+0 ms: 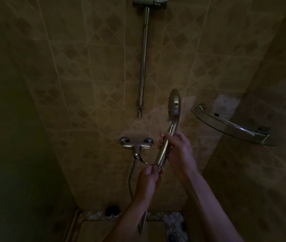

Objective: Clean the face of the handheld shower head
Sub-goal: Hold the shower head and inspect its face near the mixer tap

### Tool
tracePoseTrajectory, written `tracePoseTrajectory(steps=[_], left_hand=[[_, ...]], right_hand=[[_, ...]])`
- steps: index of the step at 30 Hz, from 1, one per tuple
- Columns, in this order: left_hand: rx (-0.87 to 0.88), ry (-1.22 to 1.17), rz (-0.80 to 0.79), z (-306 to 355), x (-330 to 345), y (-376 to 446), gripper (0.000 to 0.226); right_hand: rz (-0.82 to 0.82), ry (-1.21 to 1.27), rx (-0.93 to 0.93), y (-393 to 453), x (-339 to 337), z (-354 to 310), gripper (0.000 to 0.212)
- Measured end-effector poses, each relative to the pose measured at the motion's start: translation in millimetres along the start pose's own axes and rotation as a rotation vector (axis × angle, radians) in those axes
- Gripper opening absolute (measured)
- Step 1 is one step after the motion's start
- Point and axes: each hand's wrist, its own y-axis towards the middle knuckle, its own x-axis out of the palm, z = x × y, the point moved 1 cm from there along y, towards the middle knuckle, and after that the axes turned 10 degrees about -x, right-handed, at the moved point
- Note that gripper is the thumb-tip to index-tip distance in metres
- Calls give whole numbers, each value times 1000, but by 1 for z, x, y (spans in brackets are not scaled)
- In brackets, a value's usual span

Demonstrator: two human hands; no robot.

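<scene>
A chrome handheld shower head is held upright in front of the tiled wall, its nozzle face turned to the left. My right hand is wrapped around the middle of its handle. My left hand pinches the bottom end of the handle, where the hose joins. The metal hose hangs in a loop from the mixer tap and passes behind my left forearm.
A vertical chrome riser rail runs up the wall to a bracket. A glass corner shelf sticks out at the right. Dark small items sit at the wall's foot; a floor drain lies below.
</scene>
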Motion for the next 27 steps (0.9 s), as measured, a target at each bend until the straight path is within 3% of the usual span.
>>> tracePoseTrajectory(steps=[3, 6, 13, 15, 23, 27], left_hand=[[2, -12, -18, 2, 1, -2, 27], [17, -24, -27, 4, -2, -4, 25], [21, 16, -40, 5, -11, -5, 24], [22, 14, -46, 6, -10, -6, 16], [-19, -70, -43, 1, -2, -1, 24], [-15, -23, -26, 2, -2, 0, 23]], right_hand=[[45, -66, -41, -2, 2, 4, 35], [9, 38, 10, -2, 1, 4, 22], [-106, -15, 98, -3, -7, -1, 31], [-103, 28, 89, -3, -7, -2, 29], [-50, 45, 15, 0, -2, 3, 12], [-5, -37, -39, 1, -5, 5, 24]])
